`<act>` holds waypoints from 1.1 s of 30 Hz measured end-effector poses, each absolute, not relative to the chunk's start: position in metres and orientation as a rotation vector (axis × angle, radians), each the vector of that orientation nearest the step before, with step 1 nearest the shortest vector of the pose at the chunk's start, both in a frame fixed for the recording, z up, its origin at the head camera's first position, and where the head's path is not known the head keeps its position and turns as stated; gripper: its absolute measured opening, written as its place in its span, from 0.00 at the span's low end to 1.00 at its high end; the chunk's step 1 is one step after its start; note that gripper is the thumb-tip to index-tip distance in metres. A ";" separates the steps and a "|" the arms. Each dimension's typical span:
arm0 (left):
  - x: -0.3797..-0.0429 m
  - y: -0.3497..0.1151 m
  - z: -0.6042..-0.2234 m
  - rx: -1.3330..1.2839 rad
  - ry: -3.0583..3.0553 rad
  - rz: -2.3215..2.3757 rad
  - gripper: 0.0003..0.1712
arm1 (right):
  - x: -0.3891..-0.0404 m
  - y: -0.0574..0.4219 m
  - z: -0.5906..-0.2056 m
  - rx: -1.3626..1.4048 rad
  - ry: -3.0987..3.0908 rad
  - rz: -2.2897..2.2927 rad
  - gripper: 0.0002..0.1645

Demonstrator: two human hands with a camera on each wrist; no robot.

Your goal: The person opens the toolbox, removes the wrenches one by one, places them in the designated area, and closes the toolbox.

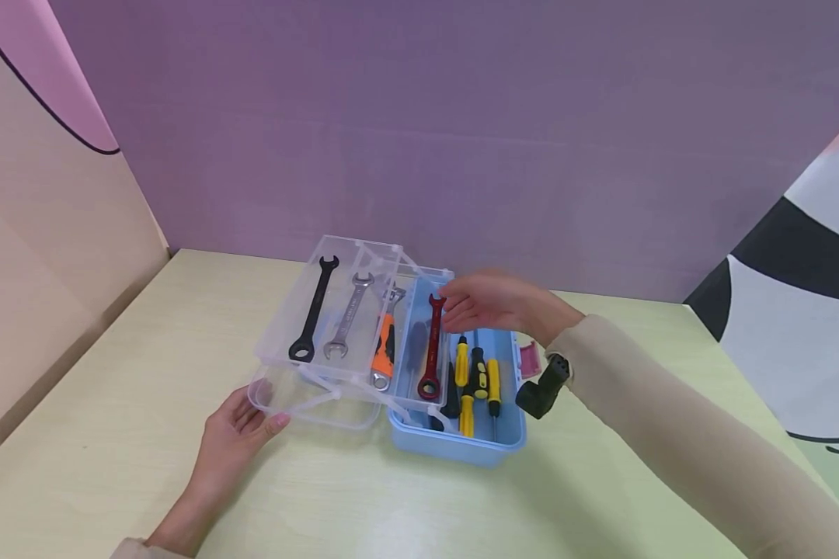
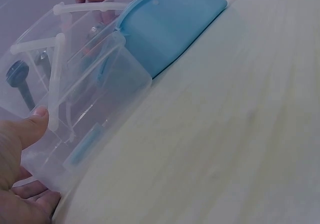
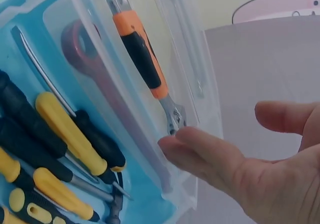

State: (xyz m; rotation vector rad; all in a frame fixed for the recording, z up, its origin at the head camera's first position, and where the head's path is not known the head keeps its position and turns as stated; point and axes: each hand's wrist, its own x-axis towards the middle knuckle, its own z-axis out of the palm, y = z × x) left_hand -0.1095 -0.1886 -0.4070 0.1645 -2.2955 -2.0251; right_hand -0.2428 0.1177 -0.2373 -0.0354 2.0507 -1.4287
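Observation:
A blue toolbox (image 1: 454, 448) stands opened out, its clear lid (image 1: 346, 419) and trays spread to the left. My left hand (image 1: 234, 431) grips the lid's left end, thumb above and fingers curled below. At the upper end of a red wrench (image 1: 433, 345) is my right hand (image 3: 265, 169), its fingers fairly straight and its thumb apart. Its fingertips overlap the tray edge near an orange-and-black adjustable wrench (image 3: 142, 57); contact is unclear. A black wrench (image 1: 315, 307) and a silver wrench (image 1: 350, 314) lie in the left tray.
Several yellow-and-black screwdrivers (image 1: 493, 384) lie in the box's bottom. A pink latch (image 1: 529, 360) sticks out at its right side. The pale tabletop (image 1: 112, 373) surrounds the box, and a purple backdrop (image 1: 419, 140) rises behind it.

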 end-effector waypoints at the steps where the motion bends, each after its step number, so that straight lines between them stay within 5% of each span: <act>1: -0.110 -0.188 -0.407 0.161 -2.295 -2.031 0.37 | -0.243 0.115 -0.238 -0.011 2.061 -1.428 0.31; 12: -0.112 -0.184 -0.406 0.175 -2.300 -2.047 0.37 | -0.243 0.102 -0.239 0.104 1.946 -1.434 0.39; 33: -0.111 -0.187 -0.403 0.170 -2.316 -2.047 0.37 | -0.242 0.091 -0.252 0.102 2.118 -1.396 0.34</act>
